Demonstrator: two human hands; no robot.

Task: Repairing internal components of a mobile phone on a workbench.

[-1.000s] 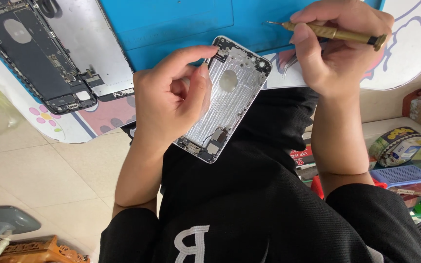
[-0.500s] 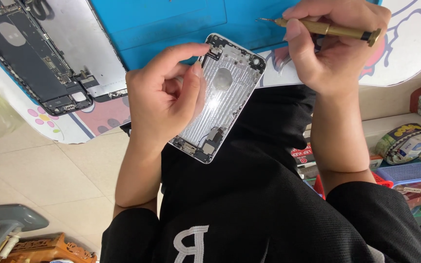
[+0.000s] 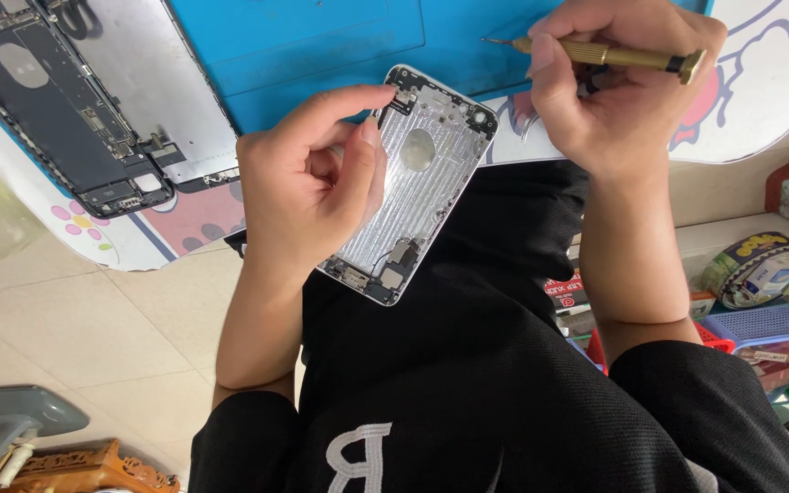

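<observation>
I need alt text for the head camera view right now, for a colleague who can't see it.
Seen from above, the left hand holds a stripped silver phone housing, inside up, over the person's lap, while the right hand holds a brass screwdriver above a blue work mat. Another opened phone lies on the table at upper left.

The bare silver metal phone rear housing (image 3: 413, 183) is tilted, inner side up, its camera end toward the blue mat, with 1 oval cutout at mid-plate. The slim brass-handled screwdriver (image 3: 609, 57) lies nearly level, tip pointing left.
</observation>
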